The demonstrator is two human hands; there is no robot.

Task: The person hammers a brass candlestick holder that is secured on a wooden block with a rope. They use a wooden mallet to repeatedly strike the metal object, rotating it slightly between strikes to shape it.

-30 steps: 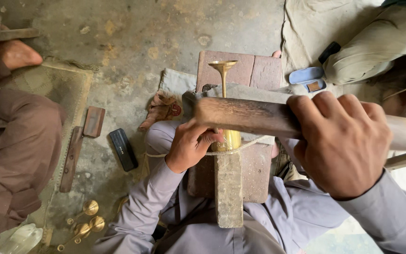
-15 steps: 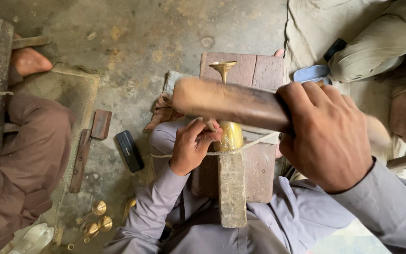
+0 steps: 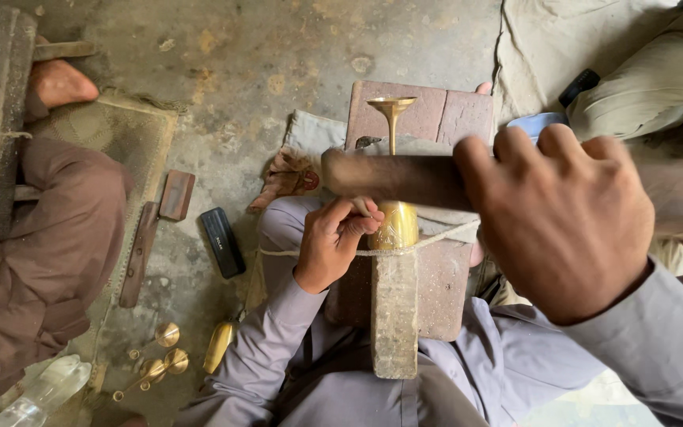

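Now L hand (image 3: 337,241) grips brass goblet (image 3: 395,224) on wood block (image 3: 394,312); R hand (image 3: 567,217) clenched round mallet (image 3: 393,178)

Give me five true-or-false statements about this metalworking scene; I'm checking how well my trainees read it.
1. The right hand grips a thick wooden mallet. True.
2. The left hand rests flat on the floor. False: it holds the brass goblet against the upright wooden block.
3. The goblet's flared foot points toward the wearer. False: it points away, over the reddish bricks.
4. A cord runs across the block beside the goblet. True.
5. Small brass pieces lie on the floor at lower left. True.
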